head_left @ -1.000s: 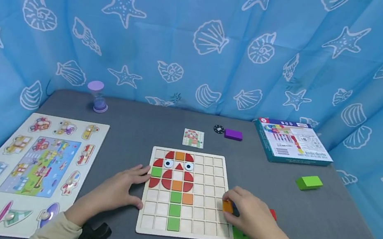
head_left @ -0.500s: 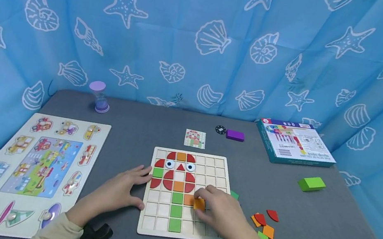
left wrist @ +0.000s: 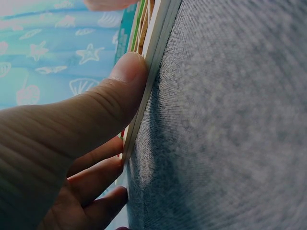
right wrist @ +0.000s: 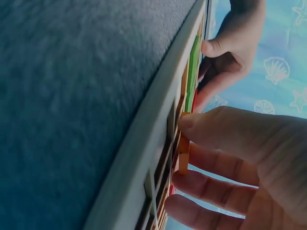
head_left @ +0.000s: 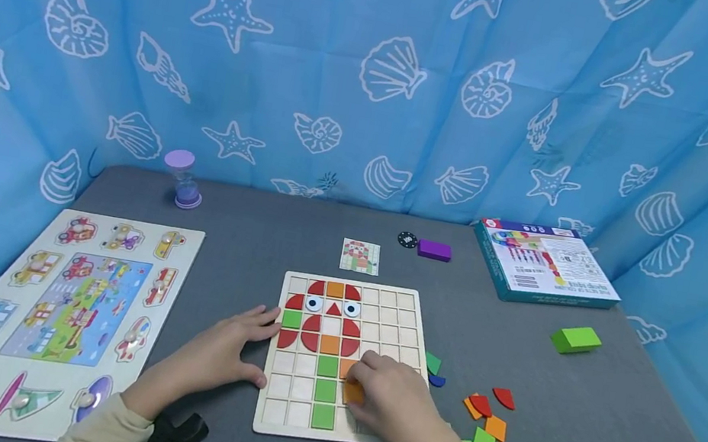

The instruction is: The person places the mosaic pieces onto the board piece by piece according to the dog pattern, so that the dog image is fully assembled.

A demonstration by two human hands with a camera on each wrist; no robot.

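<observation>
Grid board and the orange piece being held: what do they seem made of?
The grid board looks like matte wood: pale beige with brownish divider edges. The orange piece in the right hand may be painted wood or plastic: flat, even colour leaves it open.

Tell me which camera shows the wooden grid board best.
The head view: it shows the grid board from above, partly covered by the right hand. Both wrist views catch part of it, nearly edge-on.
</observation>
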